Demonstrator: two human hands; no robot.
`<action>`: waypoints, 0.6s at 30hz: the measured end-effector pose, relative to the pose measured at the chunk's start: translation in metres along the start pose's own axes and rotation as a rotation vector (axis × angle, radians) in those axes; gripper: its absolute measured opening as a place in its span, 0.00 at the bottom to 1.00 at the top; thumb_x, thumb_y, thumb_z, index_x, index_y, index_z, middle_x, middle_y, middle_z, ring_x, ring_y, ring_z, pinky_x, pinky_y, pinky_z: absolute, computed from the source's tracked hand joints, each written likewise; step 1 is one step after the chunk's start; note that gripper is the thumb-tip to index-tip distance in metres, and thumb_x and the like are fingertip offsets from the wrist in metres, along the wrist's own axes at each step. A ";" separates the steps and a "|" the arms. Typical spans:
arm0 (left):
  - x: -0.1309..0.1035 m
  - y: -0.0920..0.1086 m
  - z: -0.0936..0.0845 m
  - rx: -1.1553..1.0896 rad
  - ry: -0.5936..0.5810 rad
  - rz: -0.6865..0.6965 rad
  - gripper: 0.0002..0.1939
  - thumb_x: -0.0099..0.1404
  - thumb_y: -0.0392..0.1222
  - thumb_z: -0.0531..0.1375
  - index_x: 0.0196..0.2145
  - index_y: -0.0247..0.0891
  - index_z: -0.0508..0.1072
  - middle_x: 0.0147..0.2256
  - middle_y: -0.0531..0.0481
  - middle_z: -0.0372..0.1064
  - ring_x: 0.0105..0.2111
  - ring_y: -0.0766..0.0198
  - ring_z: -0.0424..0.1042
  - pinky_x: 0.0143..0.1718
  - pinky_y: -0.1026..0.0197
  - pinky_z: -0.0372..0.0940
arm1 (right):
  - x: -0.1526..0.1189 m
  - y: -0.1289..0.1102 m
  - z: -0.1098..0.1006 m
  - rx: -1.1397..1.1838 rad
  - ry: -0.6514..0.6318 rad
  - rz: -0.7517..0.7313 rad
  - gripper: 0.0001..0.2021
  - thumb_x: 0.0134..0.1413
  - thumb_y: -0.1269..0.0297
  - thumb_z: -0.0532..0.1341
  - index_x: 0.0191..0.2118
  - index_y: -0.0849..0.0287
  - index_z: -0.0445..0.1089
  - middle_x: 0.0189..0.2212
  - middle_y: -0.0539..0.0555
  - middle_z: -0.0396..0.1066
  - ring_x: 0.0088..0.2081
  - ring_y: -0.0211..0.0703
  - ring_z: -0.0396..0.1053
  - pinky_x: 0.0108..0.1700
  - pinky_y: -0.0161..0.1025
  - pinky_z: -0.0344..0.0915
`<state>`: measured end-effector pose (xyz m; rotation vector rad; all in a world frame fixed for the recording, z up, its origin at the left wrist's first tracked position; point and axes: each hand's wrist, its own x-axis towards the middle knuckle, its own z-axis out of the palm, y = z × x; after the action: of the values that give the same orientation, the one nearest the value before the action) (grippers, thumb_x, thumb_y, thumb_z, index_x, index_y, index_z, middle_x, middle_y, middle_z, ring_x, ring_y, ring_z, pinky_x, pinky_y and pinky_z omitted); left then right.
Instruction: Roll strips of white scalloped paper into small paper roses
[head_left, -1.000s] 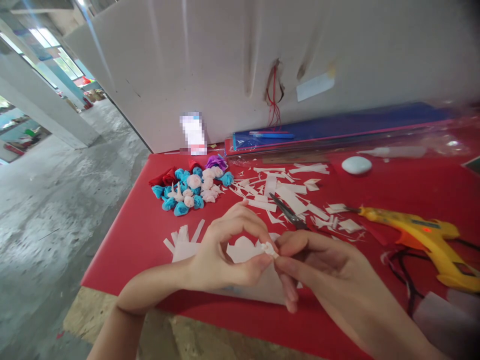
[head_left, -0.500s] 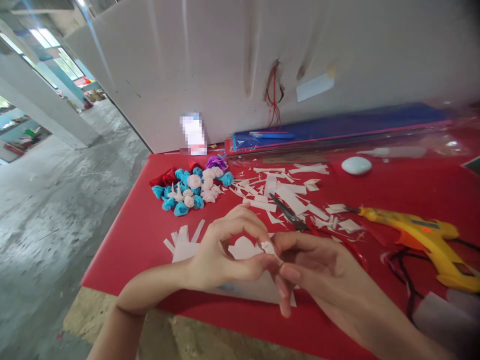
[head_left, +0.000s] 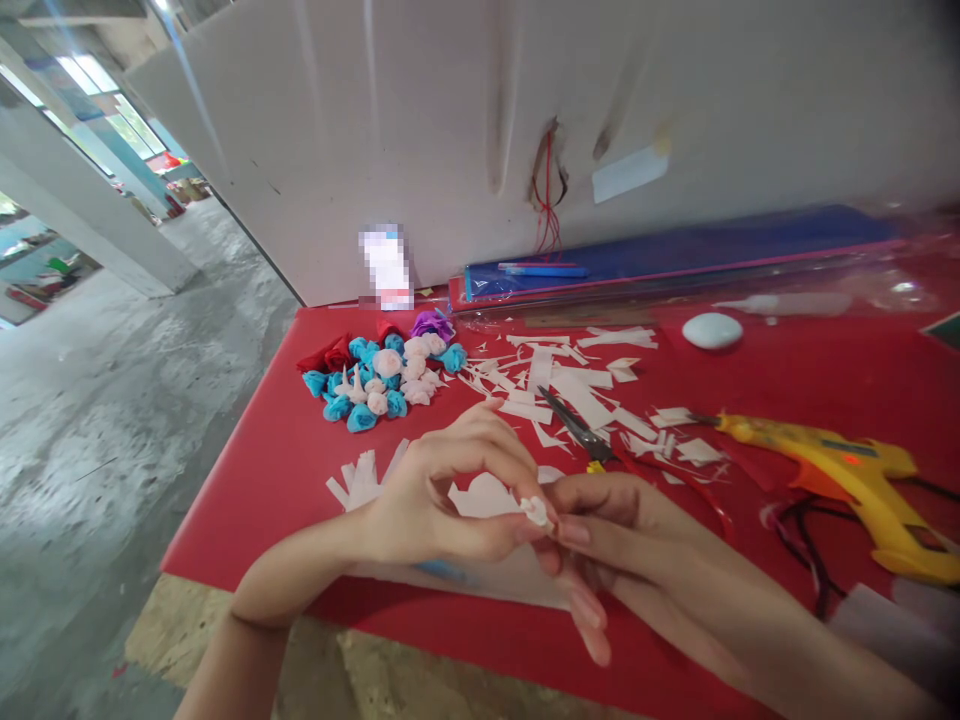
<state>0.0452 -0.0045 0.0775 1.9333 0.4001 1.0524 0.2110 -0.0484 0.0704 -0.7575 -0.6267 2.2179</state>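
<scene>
A small white paper flower [head_left: 535,511] with crinkled folds is pinched between both hands above the red table. My left hand [head_left: 454,490] is closed, its thumb and forefinger pressing the flower from the left. From the right, my right hand [head_left: 660,535] grips its base with thumb and forefinger, the lower fingers hanging loose. Below them lies a white sheet [head_left: 517,585] with a blue mark, partly hidden by the hands. Cut paper strips [head_left: 362,472] stick out beside my left wrist. Just beyond the hands, scissors [head_left: 576,424] with red handles rest among the scraps.
Blue, pink, red and purple paper flowers [head_left: 388,364] are heaped at the far left. White paper scraps [head_left: 581,395] cover the middle. A yellow glue gun [head_left: 840,462] with a dark cord lies right, near a pale egg-shaped object [head_left: 712,331]. A lit phone [head_left: 387,267] leans against the panel.
My right hand has rolled, its thumb shifting up against the flower and its lower fingers stretching further out. The flower sits slightly lower and is turned. My left hand stays almost in place.
</scene>
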 end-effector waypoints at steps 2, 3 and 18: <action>0.001 0.000 -0.001 0.005 -0.020 0.012 0.04 0.57 0.35 0.62 0.27 0.37 0.70 0.26 0.52 0.70 0.29 0.67 0.67 0.40 0.57 0.63 | 0.001 0.001 0.000 0.005 -0.015 0.006 0.09 0.40 0.62 0.70 0.21 0.61 0.75 0.18 0.47 0.71 0.14 0.29 0.67 0.18 0.25 0.66; 0.002 0.000 -0.002 0.010 -0.029 0.022 0.04 0.57 0.35 0.62 0.27 0.37 0.70 0.26 0.52 0.70 0.29 0.67 0.68 0.40 0.58 0.63 | 0.001 0.002 -0.001 0.008 -0.022 0.003 0.09 0.41 0.62 0.70 0.21 0.61 0.75 0.18 0.46 0.71 0.13 0.29 0.67 0.18 0.25 0.67; -0.011 -0.022 -0.023 0.393 -0.227 -0.282 0.05 0.60 0.33 0.58 0.33 0.37 0.74 0.34 0.50 0.70 0.38 0.65 0.67 0.43 0.60 0.63 | 0.008 -0.008 -0.018 -0.634 0.175 -0.327 0.07 0.43 0.63 0.67 0.22 0.58 0.73 0.20 0.49 0.70 0.18 0.34 0.65 0.21 0.31 0.63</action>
<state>0.0224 0.0134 0.0599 2.2291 0.7694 0.5930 0.2219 -0.0335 0.0594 -1.0550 -1.2886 1.6320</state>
